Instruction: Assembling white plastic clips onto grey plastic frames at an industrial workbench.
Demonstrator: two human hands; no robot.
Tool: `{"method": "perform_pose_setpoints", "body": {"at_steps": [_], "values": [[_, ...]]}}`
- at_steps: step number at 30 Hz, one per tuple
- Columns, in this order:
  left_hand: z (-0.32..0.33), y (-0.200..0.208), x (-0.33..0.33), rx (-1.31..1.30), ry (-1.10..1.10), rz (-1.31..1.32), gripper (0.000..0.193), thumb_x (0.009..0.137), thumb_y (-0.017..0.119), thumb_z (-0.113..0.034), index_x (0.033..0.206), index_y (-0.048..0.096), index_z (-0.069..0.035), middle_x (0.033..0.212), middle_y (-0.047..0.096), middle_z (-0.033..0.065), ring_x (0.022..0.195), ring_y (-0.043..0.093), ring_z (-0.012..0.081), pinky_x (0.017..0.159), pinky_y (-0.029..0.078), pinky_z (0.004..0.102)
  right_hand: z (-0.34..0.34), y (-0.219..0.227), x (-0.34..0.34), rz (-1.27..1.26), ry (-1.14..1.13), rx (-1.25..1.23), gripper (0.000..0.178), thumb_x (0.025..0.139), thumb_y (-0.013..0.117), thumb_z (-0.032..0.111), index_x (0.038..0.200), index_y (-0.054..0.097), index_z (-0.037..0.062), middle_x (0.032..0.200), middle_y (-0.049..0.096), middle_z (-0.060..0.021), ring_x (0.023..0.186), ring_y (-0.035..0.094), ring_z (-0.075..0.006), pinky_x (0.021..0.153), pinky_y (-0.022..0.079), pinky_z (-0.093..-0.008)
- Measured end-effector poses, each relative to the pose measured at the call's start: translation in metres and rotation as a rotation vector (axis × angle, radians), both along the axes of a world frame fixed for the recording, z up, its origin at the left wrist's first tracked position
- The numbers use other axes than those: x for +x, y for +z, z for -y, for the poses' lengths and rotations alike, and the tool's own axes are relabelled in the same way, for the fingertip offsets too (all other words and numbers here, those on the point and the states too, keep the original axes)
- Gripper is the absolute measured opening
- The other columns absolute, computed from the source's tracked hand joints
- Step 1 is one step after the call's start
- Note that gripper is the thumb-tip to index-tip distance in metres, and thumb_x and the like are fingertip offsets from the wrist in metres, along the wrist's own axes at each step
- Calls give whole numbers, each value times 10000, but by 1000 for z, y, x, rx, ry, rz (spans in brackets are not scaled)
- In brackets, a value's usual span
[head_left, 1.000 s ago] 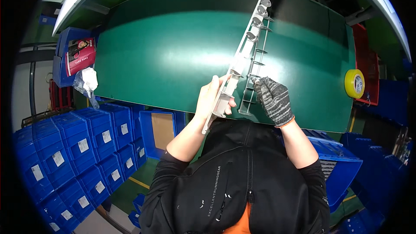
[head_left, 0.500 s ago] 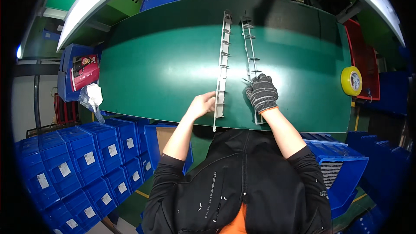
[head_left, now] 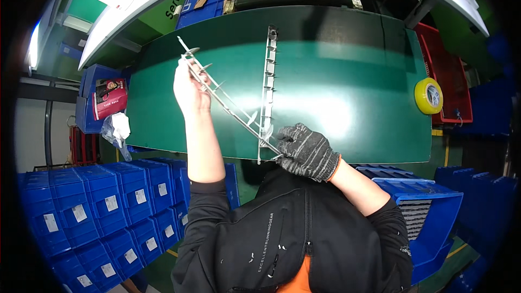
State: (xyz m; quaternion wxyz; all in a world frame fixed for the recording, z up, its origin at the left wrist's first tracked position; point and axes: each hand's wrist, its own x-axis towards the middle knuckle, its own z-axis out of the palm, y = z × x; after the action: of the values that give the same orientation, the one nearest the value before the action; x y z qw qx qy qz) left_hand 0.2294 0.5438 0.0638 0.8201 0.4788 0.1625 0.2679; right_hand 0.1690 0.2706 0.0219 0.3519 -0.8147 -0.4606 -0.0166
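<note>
A long, narrow metal strip with several small cross tabs point(head_left: 234, 114) is held slantwise between my hands. My bare left hand point(head_left: 192, 92) is closed around its far left end, while my right hand point(head_left: 308, 152), in a dark striped knit glove, grips the near end at the table's front edge. The held strip passes over the near part of a second, similar metal strip point(head_left: 269, 70). That one lies lengthwise on the green table point(head_left: 336, 76), pointing away from me.
Yellow tape point(head_left: 429, 96) stands at the table's right edge, by a red bin point(head_left: 453, 81). Off the left edge are a blue box point(head_left: 91, 95), a red packet point(head_left: 110, 99) and crumpled white plastic point(head_left: 120, 126). Blue crates point(head_left: 89, 192) stack below left; another blue crate point(head_left: 434, 211) is below right.
The right-hand strip has come up off the table and swung across to the left, now slanted. My left hand has moved forward and left onto its far end; my right hand has come nearer.
</note>
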Motion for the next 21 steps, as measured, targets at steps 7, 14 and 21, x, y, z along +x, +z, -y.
{"method": "perform_pose_setpoints", "body": {"at_steps": [7,14,21], "values": [[16,101,-58,561,99,297,177,878,523,-149,854,586,14,624,592,88,455,518,71,364,389,155,22,21,16,-956,-456,653,222,894,475,215,873,621,50,625,557,-40,529,499,-108,515,402,-238],[81,17,-72,450,-443,-429,204,799,627,-198,847,635,0,660,594,30,502,547,68,438,419,184,2,25,9,-572,-180,335,163,784,603,208,811,614,47,724,571,-113,662,547,-262,593,424,-355],[94,-12,-76,194,-611,-512,237,784,641,-229,839,635,1,646,556,20,482,526,71,448,454,194,-4,23,3,-592,-218,219,187,789,605,224,765,597,38,668,544,-146,607,542,-298,557,415,-370]]}}
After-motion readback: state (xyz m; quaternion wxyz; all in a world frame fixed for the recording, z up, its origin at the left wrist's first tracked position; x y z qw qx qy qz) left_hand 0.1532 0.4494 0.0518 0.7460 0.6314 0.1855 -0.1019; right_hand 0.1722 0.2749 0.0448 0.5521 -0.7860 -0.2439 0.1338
